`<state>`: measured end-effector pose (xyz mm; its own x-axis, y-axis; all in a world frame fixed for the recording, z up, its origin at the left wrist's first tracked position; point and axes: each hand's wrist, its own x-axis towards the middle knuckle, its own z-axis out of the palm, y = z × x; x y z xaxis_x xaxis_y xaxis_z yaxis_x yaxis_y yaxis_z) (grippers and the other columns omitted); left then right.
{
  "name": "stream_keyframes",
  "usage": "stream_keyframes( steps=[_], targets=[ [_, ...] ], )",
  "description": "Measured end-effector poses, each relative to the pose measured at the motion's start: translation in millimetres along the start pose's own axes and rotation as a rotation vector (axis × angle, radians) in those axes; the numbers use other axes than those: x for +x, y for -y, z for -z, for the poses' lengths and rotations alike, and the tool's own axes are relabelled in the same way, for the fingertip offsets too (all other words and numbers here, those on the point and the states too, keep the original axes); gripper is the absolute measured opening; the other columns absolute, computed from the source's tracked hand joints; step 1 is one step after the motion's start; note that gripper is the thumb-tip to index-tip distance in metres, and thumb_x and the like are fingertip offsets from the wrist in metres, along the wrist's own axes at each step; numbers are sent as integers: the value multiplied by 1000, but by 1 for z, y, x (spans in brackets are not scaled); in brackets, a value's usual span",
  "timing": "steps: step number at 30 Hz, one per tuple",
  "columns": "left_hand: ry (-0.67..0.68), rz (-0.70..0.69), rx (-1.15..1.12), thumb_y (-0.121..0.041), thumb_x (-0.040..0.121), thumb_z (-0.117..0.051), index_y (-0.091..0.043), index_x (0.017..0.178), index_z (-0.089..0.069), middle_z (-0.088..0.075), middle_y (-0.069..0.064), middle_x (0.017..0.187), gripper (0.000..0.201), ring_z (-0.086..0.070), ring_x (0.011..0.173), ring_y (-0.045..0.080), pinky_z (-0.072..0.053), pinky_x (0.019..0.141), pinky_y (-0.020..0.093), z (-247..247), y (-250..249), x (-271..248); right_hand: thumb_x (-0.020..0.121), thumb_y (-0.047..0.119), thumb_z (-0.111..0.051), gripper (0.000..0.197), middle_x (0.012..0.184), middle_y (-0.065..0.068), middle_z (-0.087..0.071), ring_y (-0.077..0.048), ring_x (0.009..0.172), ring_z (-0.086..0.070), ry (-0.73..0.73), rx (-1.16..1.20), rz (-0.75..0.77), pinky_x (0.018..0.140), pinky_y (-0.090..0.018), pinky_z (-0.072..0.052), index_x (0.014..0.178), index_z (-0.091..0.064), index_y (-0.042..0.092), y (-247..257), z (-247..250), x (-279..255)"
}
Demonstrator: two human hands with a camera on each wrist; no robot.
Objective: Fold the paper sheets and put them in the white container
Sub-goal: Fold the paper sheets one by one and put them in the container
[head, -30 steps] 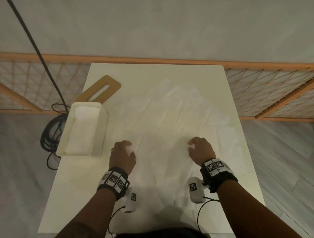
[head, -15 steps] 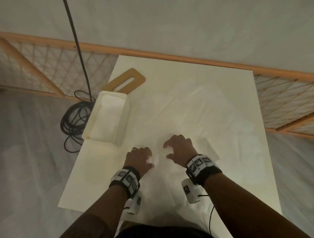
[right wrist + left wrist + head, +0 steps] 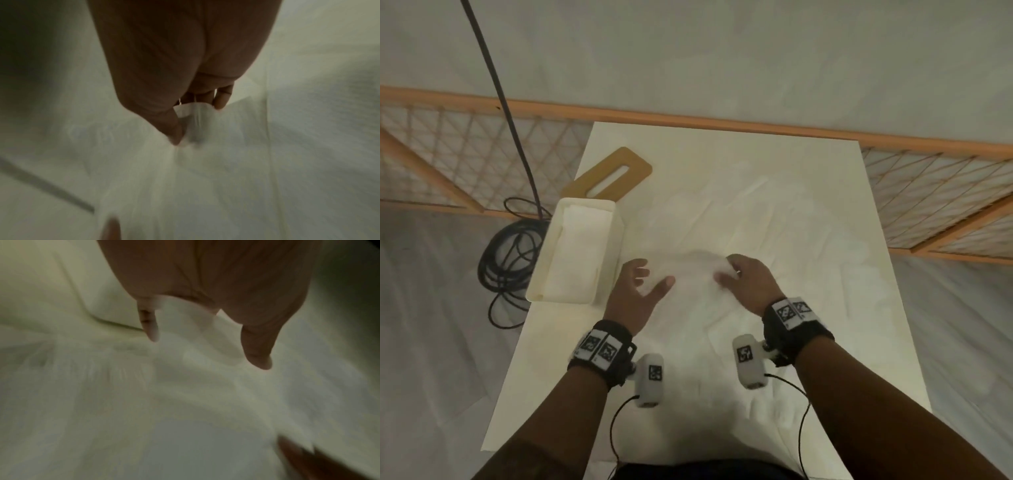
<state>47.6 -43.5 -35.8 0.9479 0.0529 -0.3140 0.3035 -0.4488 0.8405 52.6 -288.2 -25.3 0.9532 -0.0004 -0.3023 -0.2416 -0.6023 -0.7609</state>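
The paper sheet lay puffed up mid-fold on the table, among other loose sheets, just beside the white container, which already held folded paper. The right hand pinched the sheet's edge between thumb and fingers. The left hand hovered with fingers spread and relaxed, gripping nothing. To my eye, the fold would go best if the right hand carried its edge squarely over, and the left flattened the crease before letting go, since thin paper like this looked apt to slide or crumple. A slotted wooden lid lay behind the container.
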Motion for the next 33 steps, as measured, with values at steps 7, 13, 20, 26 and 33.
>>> stream_keyframes(
  steps=[7, 13, 20, 26, 33],
  targets=[
    [344, 286, -431, -66, 59, -86, -13, 134, -51, -75, 1, 117, 98, -68, 113, 20, -45, 105, 45, -8, -3, 7, 95, 9, -67, 24, 107, -18, -74, -28, 86, -72, -140, 723, -337, 65, -27, -59, 116, -66, -2, -15, 41, -4],
    [411, 252, -442, -53, 95, -55, -16, 118, -58, -77, 8, 110, 44, -72, 104, 28, -51, 84, 38, -26, -32, 10, 95, 5, -66, 29, 115, -17, -74, -33, 103, -72, -61, 828, -326, 83, -33, -61, 123, -66, 0, -29, 45, -18],
    [424, 476, -744, -73, 87, -46, -16, 127, -61, -73, 13, 118, 71, -68, 111, 35, -53, 93, 49, -34, -31, 16, 93, 3, -68, 33, 117, -16, -73, -32, 107, -72, 27, 786, -238, 89, -37, -60, 126, -64, 1, -46, 53, -30],
    [478, 213, -466, -17, 93, -69, -20, 114, -73, -73, 11, 118, 22, -71, 104, 30, -58, 89, 47, -37, -32, 9, 94, 0, -64, 15, 100, -10, -77, -19, 88, -74, 90, 605, -170, 75, -27, -57, 107, -73, 4, -55, 65, -37],
    [412, 91, -254, 11, 93, -56, -16, 84, -81, -77, 11, 101, 38, -71, 96, 31, -61, 82, 38, -43, -22, 4, 91, -9, -46, 33, 87, -11, -69, -25, 75, -60, 111, 480, -276, 71, -31, -51, 84, -73, 8, -74, 77, -35]
  ],
)
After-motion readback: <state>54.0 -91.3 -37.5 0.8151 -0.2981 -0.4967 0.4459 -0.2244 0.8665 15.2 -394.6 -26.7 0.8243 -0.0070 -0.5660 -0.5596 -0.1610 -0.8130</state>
